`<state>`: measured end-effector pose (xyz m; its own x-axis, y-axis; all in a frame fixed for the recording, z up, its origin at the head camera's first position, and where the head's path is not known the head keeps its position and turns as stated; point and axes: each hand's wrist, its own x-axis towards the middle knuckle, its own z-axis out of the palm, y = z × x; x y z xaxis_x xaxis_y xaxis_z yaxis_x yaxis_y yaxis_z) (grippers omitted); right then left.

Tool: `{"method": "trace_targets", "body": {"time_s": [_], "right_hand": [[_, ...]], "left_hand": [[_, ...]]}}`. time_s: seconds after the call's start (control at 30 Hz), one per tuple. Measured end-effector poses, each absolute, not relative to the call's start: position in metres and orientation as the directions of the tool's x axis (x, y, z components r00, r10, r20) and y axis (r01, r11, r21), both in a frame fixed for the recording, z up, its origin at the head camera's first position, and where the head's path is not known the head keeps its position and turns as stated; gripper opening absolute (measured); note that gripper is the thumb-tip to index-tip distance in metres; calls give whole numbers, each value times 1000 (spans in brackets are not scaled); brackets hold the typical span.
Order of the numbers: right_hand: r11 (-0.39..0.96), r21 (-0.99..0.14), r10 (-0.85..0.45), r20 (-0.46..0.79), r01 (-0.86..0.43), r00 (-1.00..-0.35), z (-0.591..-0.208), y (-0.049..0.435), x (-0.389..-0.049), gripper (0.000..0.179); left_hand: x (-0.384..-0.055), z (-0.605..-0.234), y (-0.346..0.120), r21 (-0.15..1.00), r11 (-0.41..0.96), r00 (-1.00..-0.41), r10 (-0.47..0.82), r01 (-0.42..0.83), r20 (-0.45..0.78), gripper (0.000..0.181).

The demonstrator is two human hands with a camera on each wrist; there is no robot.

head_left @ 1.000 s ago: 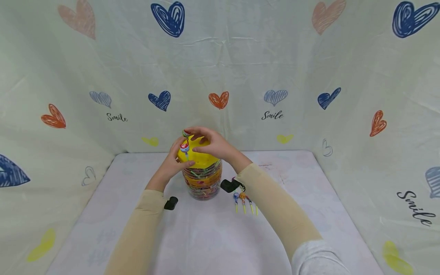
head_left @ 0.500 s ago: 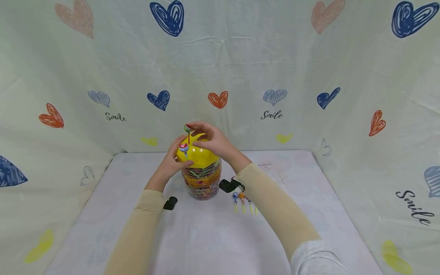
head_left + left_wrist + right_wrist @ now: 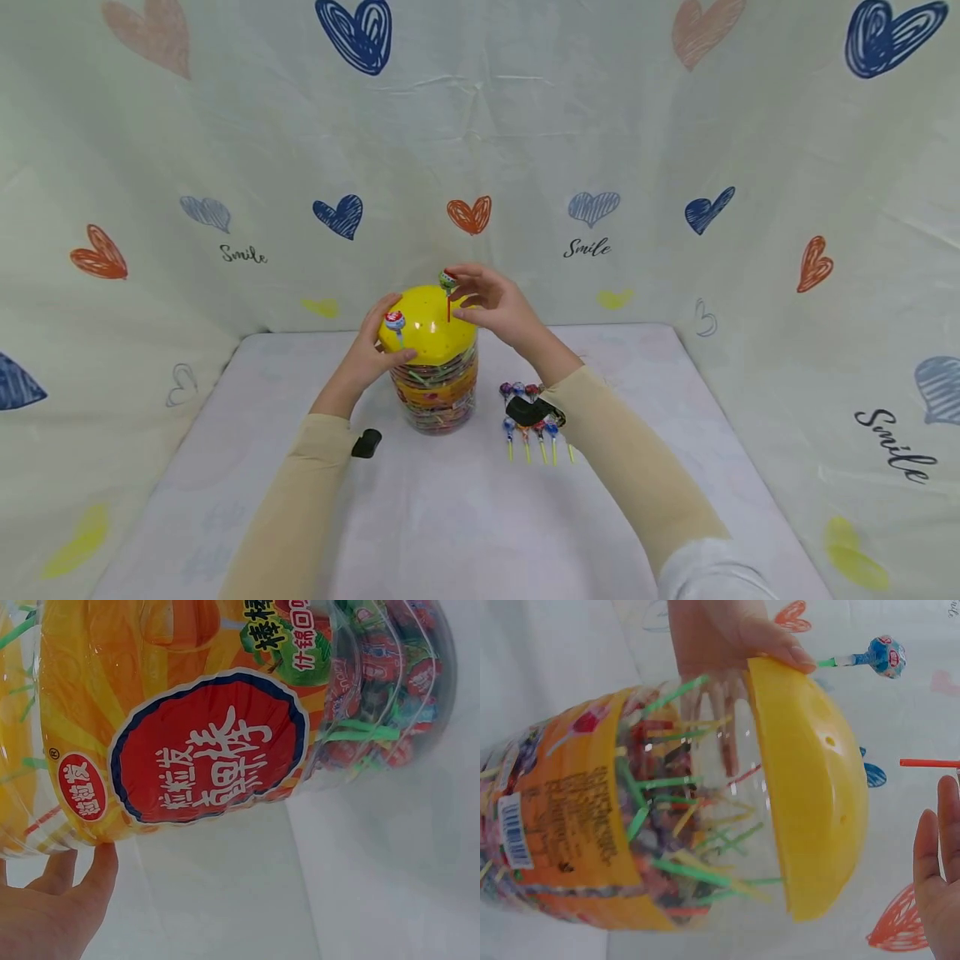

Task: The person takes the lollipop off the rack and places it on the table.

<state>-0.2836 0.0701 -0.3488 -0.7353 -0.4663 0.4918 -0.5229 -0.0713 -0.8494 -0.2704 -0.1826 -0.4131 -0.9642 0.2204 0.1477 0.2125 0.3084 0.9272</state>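
Note:
A clear jar (image 3: 438, 400) of lollipops with an orange label (image 3: 217, 750) stands upright on the table under a domed yellow lid (image 3: 431, 337). My left hand (image 3: 363, 362) grips the lid's left side, its thumb in front and its fingers behind. One lollipop (image 3: 394, 322) in a blue and red wrapper sticks up from the lid beside that hand. Over the lid's right part, my right hand (image 3: 498, 308) pinches a green-wrapped lollipop by its head, red stick (image 3: 928, 763) pointing down. In the right wrist view the stick's end is apart from the lid, which has small holes.
Several lollipops (image 3: 540, 433) lie in two rows on the white table (image 3: 450, 517), right of the jar and partly hidden by the right wrist's black camera (image 3: 534, 411). A cloth backdrop (image 3: 480, 125) printed with hearts hangs behind and at both sides.
My right hand has lifted the green-wrapped lollipop and carried it rightward, from the lid's left back to above its right part. My left hand keeps its grip on the lid.

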Motion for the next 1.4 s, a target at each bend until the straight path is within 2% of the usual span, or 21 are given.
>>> {"method": "trace_targets", "body": {"time_s": [0.1, 0.37, 0.57, 0.8, 1.0, 1.4], "right_hand": [[-76, -860, -458, 479, -504, -749, -358, 83, -279, 50], [-35, -920, -394, 373, -391, -840, -392, 123, -263, 51], [-5, -929, -392, 342, -370, -854, -408, 140, -255, 53], [9, -970, -385, 222, -244, -896, -439, 161, -241, 55], [25, -979, -380, 177, -201, -908, -462, 176, -235, 56], [69, -991, -290, 91, -115, -953, -507, 212, -219, 58]], "left_hand": [[-271, -415, -182, 924, 309, -963, 216, 223, 160, 86], [-270, -416, -182, 917, 324, -961, 222, 235, 168, 86], [-270, -415, -181, 918, 313, -959, 224, 242, 176, 85], [-269, -416, -180, 917, 319, -960, 218, 240, 175, 85], [-269, -416, -181, 918, 316, -960, 217, 242, 178, 86], [-265, -411, -181, 920, 305, -958, 220, 245, 182, 86]]}}
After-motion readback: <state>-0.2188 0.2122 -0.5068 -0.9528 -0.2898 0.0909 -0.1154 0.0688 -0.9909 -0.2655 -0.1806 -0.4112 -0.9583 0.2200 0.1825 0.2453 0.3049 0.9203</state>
